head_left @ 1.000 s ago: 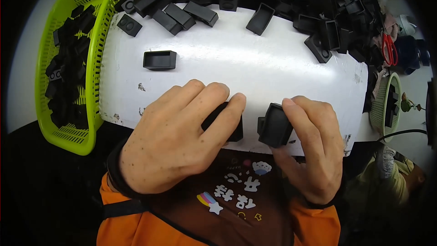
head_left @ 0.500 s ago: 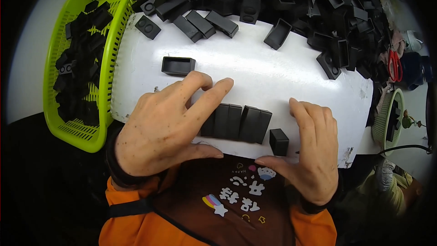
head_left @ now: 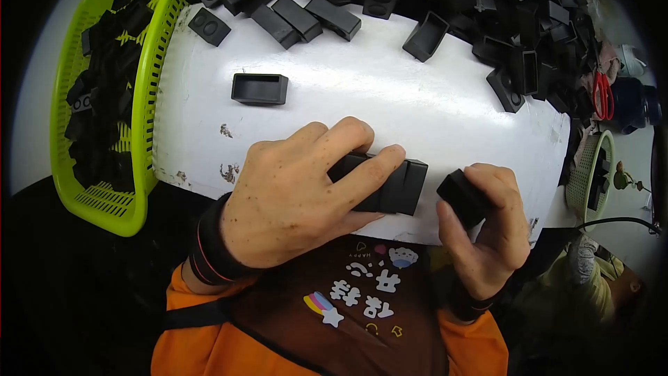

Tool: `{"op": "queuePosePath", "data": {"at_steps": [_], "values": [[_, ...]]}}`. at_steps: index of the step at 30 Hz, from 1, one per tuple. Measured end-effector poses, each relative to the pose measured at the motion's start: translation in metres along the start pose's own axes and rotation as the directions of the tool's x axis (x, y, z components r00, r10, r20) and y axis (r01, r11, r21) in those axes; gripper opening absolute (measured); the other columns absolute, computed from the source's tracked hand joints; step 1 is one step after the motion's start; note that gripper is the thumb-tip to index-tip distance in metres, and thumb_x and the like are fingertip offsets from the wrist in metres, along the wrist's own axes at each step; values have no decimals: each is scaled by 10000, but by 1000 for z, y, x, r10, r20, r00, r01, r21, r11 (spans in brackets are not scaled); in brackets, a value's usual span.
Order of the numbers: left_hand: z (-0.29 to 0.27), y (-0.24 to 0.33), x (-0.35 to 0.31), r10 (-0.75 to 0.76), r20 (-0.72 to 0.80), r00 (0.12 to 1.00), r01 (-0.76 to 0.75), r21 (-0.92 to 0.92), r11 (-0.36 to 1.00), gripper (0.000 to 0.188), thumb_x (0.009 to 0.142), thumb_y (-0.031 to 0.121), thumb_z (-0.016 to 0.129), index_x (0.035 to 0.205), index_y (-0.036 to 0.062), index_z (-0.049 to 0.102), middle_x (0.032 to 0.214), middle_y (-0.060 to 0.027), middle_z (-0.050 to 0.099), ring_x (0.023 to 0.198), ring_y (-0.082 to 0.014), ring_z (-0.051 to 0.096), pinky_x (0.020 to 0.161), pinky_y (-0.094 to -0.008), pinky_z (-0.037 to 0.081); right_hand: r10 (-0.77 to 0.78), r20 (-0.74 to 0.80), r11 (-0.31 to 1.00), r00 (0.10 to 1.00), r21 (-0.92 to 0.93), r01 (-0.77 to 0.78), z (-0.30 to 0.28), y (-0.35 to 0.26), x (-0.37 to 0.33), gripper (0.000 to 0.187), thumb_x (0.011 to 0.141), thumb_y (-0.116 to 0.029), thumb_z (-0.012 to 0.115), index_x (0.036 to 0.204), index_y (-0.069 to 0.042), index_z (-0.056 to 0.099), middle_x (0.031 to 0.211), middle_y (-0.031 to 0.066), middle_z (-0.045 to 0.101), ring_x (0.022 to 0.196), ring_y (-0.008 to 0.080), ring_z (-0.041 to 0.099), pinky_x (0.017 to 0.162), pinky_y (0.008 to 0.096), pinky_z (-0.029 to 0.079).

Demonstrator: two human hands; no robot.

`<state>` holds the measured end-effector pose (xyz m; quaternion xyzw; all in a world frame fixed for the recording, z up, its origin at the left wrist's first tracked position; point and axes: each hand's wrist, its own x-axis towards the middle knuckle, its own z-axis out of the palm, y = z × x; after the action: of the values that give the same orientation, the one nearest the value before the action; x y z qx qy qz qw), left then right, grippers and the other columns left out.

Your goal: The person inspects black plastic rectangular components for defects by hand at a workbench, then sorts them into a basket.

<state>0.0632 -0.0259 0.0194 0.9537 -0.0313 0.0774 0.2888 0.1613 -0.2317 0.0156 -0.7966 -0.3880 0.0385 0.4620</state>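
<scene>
Over white board (head_left: 348, 87), left hand (head_left: 292, 198) now clamps box row (head_left: 405, 188), right hand (head_left: 492, 233) single box (head_left: 462, 197).

Left hand (head_left: 296, 198) clasps a row of black boxes (head_left: 406, 188) on the white work surface (head_left: 341, 76). Right hand (head_left: 495, 230) grips a single box (head_left: 462, 199) just right of the row. Farther off lies an open-topped box (head_left: 259, 90); green basket (head_left: 142, 132) at left.

Soft glare whitens the board (head_left: 348, 73); curved edges darken.
</scene>
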Motion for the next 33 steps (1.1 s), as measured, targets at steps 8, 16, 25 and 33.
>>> {"op": "queuePosePath", "data": {"at_steps": [8,16,25,33], "values": [[7,-2,-7,41,-54,998,-42,-10,999,696,539,196,870,1195,88,663,973,-63,604,742,-192,625,573,-291,530,-204,-55,921,977,-350,172,23,-6,-10,426,740,138,705,1151,114,598,1035,257,620,852,301,644,671,337,539],[10,-4,-8,64,-117,991,-69,-43,997,660,585,229,880,1169,47,632,985,-105,622,762,-214,651,591,-296,547,-134,78,936,988,-318,152,14,-7,-30,521,705,124,708,1211,76,599,1156,251,603,1002,366,637,828,407,542],[-2,26,-19,-92,33,995,97,-282,954,387,710,255,847,932,6,651,928,-105,557,588,-157,582,467,-236,472,48,261,998,964,25,-56,-20,-28,-24,401,748,57,723,1129,113,611,938,221,623,716,282,654,581,320,519],[24,25,17,-323,-99,941,337,204,919,242,937,175,645,827,11,505,802,-108,511,586,-240,564,465,-332,433,96,21,932,995,-354,-83,17,-8,5,104,905,-33,670,969,28,615,631,107,594,467,212,572,435,314,409]]}}
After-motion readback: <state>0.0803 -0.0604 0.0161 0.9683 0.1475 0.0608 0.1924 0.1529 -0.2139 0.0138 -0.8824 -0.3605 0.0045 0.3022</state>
